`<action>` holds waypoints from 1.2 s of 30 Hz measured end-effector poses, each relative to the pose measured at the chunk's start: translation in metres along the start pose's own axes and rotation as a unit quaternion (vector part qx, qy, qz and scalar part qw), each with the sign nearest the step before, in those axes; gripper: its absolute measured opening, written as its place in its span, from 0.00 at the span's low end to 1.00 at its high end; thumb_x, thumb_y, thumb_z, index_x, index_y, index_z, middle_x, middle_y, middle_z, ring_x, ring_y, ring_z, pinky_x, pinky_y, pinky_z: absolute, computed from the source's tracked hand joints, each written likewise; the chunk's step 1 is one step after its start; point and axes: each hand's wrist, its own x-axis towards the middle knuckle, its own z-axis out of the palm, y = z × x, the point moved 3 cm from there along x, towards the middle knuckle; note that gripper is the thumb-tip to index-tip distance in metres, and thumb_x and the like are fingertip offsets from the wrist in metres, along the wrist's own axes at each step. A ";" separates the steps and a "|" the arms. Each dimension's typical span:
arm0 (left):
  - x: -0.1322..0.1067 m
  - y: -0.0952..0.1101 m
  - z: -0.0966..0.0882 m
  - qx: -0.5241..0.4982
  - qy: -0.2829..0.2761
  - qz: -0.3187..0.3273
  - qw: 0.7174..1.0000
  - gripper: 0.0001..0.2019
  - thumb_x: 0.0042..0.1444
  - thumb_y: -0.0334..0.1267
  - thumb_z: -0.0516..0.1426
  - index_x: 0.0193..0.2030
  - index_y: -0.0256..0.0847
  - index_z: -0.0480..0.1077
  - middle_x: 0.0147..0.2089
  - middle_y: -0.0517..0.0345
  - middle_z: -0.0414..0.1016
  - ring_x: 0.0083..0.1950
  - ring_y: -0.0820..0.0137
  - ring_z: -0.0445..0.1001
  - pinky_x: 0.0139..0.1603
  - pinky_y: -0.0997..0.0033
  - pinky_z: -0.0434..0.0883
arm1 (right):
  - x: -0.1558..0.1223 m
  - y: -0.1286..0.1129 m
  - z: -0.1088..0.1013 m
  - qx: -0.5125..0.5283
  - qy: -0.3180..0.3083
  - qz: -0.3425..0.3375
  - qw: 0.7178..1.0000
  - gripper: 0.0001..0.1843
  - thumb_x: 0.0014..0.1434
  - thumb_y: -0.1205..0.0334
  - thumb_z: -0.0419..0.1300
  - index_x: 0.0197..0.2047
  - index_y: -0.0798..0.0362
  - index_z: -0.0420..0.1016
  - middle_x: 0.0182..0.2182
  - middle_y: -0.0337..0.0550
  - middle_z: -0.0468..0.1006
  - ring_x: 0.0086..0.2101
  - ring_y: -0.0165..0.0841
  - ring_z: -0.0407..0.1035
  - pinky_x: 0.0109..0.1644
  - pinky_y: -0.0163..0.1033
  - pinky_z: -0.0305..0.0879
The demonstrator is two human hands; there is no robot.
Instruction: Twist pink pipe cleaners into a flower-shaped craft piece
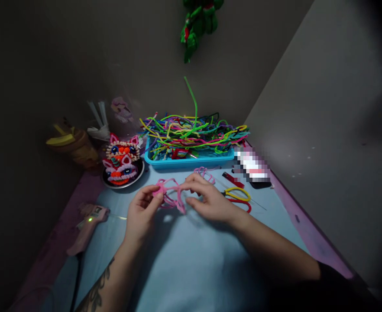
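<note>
Pink fuzzy pipe cleaners, bent into loops with loose ends hanging, are held up over the blue tabletop. My left hand is closed, pinching the bunched left end between thumb and fingers. On the other side, my right hand has its fingertips at a strand drawn across from the left; its thumb sits a little lower, apart from the index finger. Behind that hand lie more pink-lilac pipe cleaners. Scissors with yellow and red handles lie partly hidden by the right hand.
A blue tray heaped with colourful pipe cleaners stands at the back. Left of it, a dark bowl carries fuzzy lion-like heads. A pink glue gun with a lit green light lies left. A red lighter and phone lie right.
</note>
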 end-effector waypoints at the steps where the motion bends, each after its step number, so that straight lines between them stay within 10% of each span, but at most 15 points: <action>1: 0.001 0.000 -0.001 -0.002 0.011 0.004 1.000 0.19 0.43 0.45 0.72 0.40 0.39 0.77 0.31 0.60 0.78 0.31 0.76 0.72 0.34 0.79 0.69 | 0.000 -0.002 0.002 0.006 -0.040 -0.012 0.999 0.21 0.58 0.72 0.60 0.52 0.46 0.78 0.40 0.43 0.73 0.43 0.35 0.71 0.49 0.42 0.70; 5: 0.001 0.002 0.000 0.027 0.018 0.018 0.999 0.19 0.44 0.45 0.71 0.40 0.38 0.76 0.32 0.59 0.78 0.32 0.75 0.73 0.35 0.77 0.69 | 0.000 -0.010 0.007 0.044 -0.086 -0.038 0.995 0.08 0.60 0.67 0.62 0.41 0.49 0.82 0.34 0.43 0.80 0.36 0.33 0.74 0.44 0.40 0.71; 14: -0.001 0.008 0.006 0.229 -0.046 0.031 0.972 0.13 0.49 0.45 0.66 0.37 0.38 0.77 0.33 0.54 0.80 0.31 0.70 0.75 0.34 0.71 0.70 | -0.007 -0.006 -0.042 0.229 0.210 0.026 0.950 0.09 0.56 0.51 0.69 0.35 0.45 0.84 0.28 0.41 0.81 0.32 0.34 0.74 0.37 0.41 0.71; 19: 0.000 0.006 0.005 0.129 -0.043 -0.014 0.991 0.15 0.46 0.45 0.68 0.38 0.39 0.76 0.33 0.57 0.79 0.31 0.73 0.73 0.34 0.74 0.69 | 0.001 0.006 -0.023 0.199 0.097 0.083 0.972 0.31 0.52 0.52 0.71 0.58 0.42 0.72 0.39 0.41 0.77 0.35 0.32 0.72 0.38 0.38 0.71; 26: -0.002 0.007 0.010 0.079 -0.056 -0.019 0.995 0.16 0.43 0.44 0.71 0.36 0.39 0.77 0.32 0.57 0.79 0.31 0.73 0.73 0.35 0.74 0.70 | -0.001 0.010 0.016 0.044 0.054 0.056 0.996 0.07 0.57 0.65 0.66 0.41 0.49 0.80 0.38 0.42 0.76 0.40 0.34 0.71 0.47 0.42 0.70; 36: -0.008 0.011 0.018 0.132 -0.128 0.020 0.983 0.11 0.48 0.41 0.68 0.35 0.39 0.76 0.30 0.57 0.78 0.30 0.71 0.74 0.32 0.74 0.70 | -0.005 0.006 0.018 0.002 0.140 0.067 0.988 0.02 0.58 0.64 0.62 0.36 0.50 0.74 0.36 0.42 0.72 0.40 0.36 0.69 0.48 0.43 0.67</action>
